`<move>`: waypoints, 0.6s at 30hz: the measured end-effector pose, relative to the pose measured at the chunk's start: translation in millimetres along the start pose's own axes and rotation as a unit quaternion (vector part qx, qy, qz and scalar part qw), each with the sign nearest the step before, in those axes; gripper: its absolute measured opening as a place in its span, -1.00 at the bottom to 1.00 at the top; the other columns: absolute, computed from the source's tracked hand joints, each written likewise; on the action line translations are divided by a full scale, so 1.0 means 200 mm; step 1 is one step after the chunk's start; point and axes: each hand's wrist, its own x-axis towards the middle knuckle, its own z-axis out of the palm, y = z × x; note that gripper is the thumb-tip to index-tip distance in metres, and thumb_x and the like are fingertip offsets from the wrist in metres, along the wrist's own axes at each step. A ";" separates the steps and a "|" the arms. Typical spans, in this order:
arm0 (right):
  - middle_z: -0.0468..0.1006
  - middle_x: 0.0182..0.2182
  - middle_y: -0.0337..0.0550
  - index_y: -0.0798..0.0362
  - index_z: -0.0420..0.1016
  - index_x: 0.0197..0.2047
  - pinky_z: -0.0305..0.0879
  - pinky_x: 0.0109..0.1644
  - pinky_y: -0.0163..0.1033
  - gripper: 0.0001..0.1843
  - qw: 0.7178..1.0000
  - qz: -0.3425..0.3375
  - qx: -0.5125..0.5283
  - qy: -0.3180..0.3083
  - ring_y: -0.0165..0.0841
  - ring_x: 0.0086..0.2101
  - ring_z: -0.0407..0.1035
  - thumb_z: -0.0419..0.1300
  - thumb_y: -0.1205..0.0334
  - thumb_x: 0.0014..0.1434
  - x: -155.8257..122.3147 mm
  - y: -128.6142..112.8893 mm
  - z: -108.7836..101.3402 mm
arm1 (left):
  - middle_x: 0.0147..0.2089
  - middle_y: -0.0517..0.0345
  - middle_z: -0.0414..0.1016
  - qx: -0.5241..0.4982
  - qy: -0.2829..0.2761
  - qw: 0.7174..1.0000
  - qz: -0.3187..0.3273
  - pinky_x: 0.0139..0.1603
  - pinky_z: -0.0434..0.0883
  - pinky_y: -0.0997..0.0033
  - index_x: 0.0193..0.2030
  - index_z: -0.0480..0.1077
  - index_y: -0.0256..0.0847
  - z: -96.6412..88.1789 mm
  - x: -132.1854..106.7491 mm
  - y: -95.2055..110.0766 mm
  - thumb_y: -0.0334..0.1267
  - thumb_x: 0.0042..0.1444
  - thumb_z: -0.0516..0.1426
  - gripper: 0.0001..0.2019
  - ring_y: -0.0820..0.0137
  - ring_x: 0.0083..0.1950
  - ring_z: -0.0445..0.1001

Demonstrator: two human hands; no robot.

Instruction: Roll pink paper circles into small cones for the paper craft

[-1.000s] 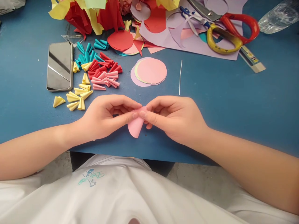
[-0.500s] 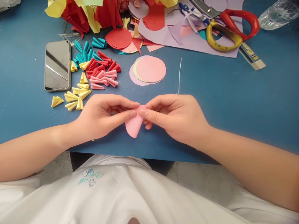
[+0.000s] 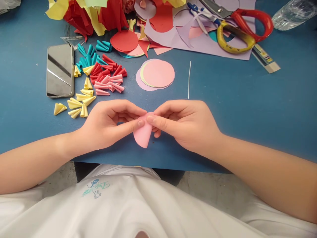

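A pink paper piece (image 3: 143, 136), curled over with a rounded lower edge, is pinched between both hands close to the table's front edge. My left hand (image 3: 111, 124) grips its left side with thumb and fingers. On the upper right part presses the thumb of my right hand (image 3: 187, 124), its fingers behind the paper. Beyond the hands lies a stack of paper circles (image 3: 158, 74), pink on top with yellow and lilac below. Small rolled paper cones in teal, red (image 3: 99, 69), pink (image 3: 109, 84) and yellow (image 3: 83, 102) are grouped to the left.
A phone (image 3: 60, 72) lies left of the cones. Scissors (image 3: 236, 49) with red and yellow handles rest on lilac paper scraps (image 3: 170, 34) at the back. A thin white stick (image 3: 189, 79), an eraser (image 3: 267, 59) and a clear bottle (image 3: 293, 15) are on the right.
The pink paper has turned slightly in my fingers, and its lower tip has shifted a little to the right. My left thumb has slid slightly leftward; both hands still grip the paper.
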 end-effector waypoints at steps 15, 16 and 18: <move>0.76 -0.31 -0.22 -0.11 0.53 -0.27 0.80 -0.09 -0.05 -0.31 0.996 -0.051 0.073 0.018 -0.21 -0.26 0.70 0.86 -0.23 -0.08 0.02 0.05 0.01 | -0.11 0.05 0.87 -0.012 -0.005 1.000 -0.024 0.04 0.87 0.29 0.03 0.80 -0.19 0.00 0.01 0.00 0.09 0.33 0.53 -0.62 0.23 -0.12 0.87; 0.75 -0.32 -0.23 -0.12 0.49 -0.28 0.80 -0.09 -0.05 -0.30 0.996 -0.054 0.075 0.016 -0.22 -0.27 0.71 0.85 -0.24 -0.05 0.02 0.05 0.02 | -0.11 0.05 0.88 -0.009 -0.003 1.000 -0.024 0.04 0.87 0.29 0.03 0.80 -0.20 0.00 0.01 0.00 0.08 0.33 0.53 -0.62 0.24 -0.11 0.87; 0.74 -0.34 -0.26 -0.13 0.43 -0.29 0.80 -0.08 -0.05 -0.29 0.996 -0.054 0.073 0.014 -0.24 -0.28 0.70 0.83 -0.27 -0.01 0.02 0.04 0.02 | -0.10 0.05 0.88 -0.004 -0.002 1.000 -0.021 0.04 0.86 0.31 0.03 0.80 -0.20 0.00 0.00 0.00 0.03 0.33 0.52 -0.66 0.25 -0.11 0.86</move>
